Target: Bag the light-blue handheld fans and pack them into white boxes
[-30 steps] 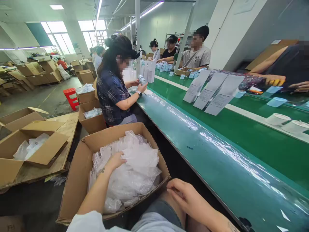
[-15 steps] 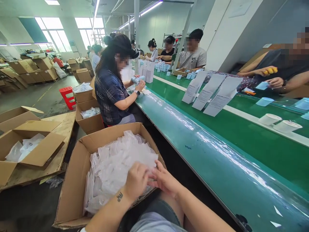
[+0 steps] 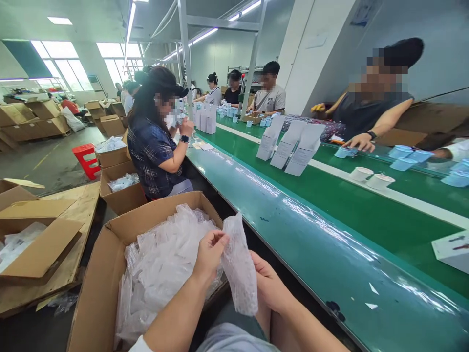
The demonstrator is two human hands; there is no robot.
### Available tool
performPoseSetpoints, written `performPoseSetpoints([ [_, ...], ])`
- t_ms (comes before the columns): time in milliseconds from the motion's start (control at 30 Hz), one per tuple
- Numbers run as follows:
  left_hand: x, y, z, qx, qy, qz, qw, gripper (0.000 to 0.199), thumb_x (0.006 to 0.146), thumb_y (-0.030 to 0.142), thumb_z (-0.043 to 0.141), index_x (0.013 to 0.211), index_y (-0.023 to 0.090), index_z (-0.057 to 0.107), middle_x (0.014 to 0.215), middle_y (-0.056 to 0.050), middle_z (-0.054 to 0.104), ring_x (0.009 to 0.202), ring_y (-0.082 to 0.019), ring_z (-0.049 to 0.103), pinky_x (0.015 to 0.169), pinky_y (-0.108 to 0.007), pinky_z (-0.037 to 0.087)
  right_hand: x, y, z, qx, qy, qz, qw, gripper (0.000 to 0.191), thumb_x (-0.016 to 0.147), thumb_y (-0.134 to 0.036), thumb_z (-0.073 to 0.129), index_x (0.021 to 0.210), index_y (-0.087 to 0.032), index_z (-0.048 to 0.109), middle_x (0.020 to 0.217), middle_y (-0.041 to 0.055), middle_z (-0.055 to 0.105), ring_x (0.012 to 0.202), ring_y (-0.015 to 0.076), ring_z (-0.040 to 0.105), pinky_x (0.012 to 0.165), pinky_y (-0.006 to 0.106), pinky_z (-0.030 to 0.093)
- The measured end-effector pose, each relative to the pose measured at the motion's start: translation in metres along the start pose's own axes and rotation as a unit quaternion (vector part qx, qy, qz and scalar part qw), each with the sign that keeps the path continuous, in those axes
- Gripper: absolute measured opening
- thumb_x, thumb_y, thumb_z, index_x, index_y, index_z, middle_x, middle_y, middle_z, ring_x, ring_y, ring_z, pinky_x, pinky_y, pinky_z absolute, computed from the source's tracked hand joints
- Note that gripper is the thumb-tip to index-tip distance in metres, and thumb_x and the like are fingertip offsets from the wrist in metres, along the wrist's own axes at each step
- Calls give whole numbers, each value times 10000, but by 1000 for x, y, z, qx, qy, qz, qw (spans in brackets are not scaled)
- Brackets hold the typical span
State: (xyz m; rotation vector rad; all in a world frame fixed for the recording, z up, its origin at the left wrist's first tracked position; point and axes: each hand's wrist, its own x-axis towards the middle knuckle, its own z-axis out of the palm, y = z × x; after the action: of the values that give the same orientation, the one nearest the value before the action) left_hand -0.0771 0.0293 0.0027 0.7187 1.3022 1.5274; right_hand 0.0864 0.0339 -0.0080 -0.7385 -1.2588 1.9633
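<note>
A flat, whitish bubble wrap bag (image 3: 240, 274) stands tilted between my hands, above my lap. My left hand (image 3: 212, 252) pinches its upper left edge between thumb and fingers. On the other side, my right hand (image 3: 269, 281) is at the bag's right edge, its fingers partly hidden behind it. Just left of my hands is a large open cardboard box (image 3: 97, 274) heaped with more bubble wrap bags (image 3: 164, 259).
To my right runs a green conveyor (image 3: 330, 200) with a raised teal edge (image 3: 293, 234). White cartons (image 3: 289, 146), white cups (image 3: 380, 181) and light blue cups (image 3: 403, 163) stand on it. A co-worker (image 3: 157, 137) sits ahead; another person (image 3: 373, 107) reaches across from the far side.
My hands have come up from the box's near right corner with a bubble wrap bag now plainly between them. The view has turned right, and a white box has come in along the conveyor.
</note>
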Motion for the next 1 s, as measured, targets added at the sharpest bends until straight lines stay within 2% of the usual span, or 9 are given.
performPoseSetpoints([
  [67, -1, 0, 11, 33, -8, 41, 999, 418, 694, 538, 768, 777, 146, 647, 709, -5, 586, 683, -128, 508, 636, -242, 402, -12, -2, -8, -73, -14, -25, 997, 287, 845, -470, 706, 893, -191, 657, 776, -17, 591, 666, 113, 465, 645, 244, 388],
  [267, -16, -7, 44, 97, -134, 31, 986, 467, 641, 392, 826, 1008, 151, 666, 909, -67, 690, 811, -183, 607, 732, -279, 465, -46, -25, -20, -306, -59, -116, 943, 195, 943, -273, 459, 834, -184, 593, 777, 11, 586, 693, 144, 480, 659, 275, 409],
  [367, -26, -8, 56, 209, -144, 140, 957, 224, 796, 383, 680, 859, 169, 701, 828, -50, 684, 775, -179, 604, 726, -278, 458, -63, -33, -21, -373, -67, -156, 912, 184, 897, -177, 427, 843, -188, 602, 802, 26, 614, 719, 155, 526, 686, 285, 437],
  [433, -25, -3, 60, 217, -98, 205, 949, 219, 834, 384, 628, 832, 179, 705, 825, -44, 680, 801, -184, 605, 740, -275, 462, -77, -32, -27, -382, -2, -181, 906, 173, 885, -188, 443, 869, -195, 615, 817, 34, 627, 734, 165, 552, 693, 294, 454],
  [533, -14, 13, 68, 68, 23, 171, 983, 271, 796, 449, 653, 801, 178, 648, 764, -14, 641, 731, -167, 587, 681, -262, 471, -98, -27, -46, -299, 178, -169, 922, 186, 916, -326, 480, 847, -205, 603, 798, 41, 624, 729, 184, 577, 693, 328, 489],
  [600, -8, 26, 78, -36, 51, 116, 991, 331, 746, 498, 689, 765, 184, 589, 712, 13, 600, 662, -147, 556, 623, -249, 462, -110, -31, -61, -207, 226, -139, 942, 242, 892, -441, 560, 847, -210, 614, 842, 59, 644, 814, 216, 618, 770, 375, 521],
  [800, -32, 35, 126, 103, -98, 195, 970, 308, 817, 482, 687, 844, 178, 645, 709, 22, 574, 648, -106, 480, 606, -198, 393, -114, -89, -79, -9, 244, -157, 957, 745, 740, -630, 730, 1362, -296, 491, 1433, 122, 511, 1290, 299, 504, 1048, 490, 424],
  [900, -48, 31, 144, 74, -189, 156, 967, 332, 844, 503, 667, 877, 173, 673, 727, 8, 601, 645, -106, 495, 603, -205, 394, -104, -112, -76, -30, 186, -186, 964, 660, 740, -549, 779, 1286, -234, 585, 1269, 123, 645, 1144, 281, 597, 1036, 468, 423],
  [1000, -55, 33, 153, -38, -243, 35, 969, 410, 739, 542, 761, 872, 160, 690, 778, -27, 660, 669, -137, 564, 625, -239, 437, -98, -117, -76, -3, 130, -205, 970, 585, 728, -542, 789, 1196, -217, 656, 1124, 91, 707, 1032, 253, 634, 995, 437, 447],
])
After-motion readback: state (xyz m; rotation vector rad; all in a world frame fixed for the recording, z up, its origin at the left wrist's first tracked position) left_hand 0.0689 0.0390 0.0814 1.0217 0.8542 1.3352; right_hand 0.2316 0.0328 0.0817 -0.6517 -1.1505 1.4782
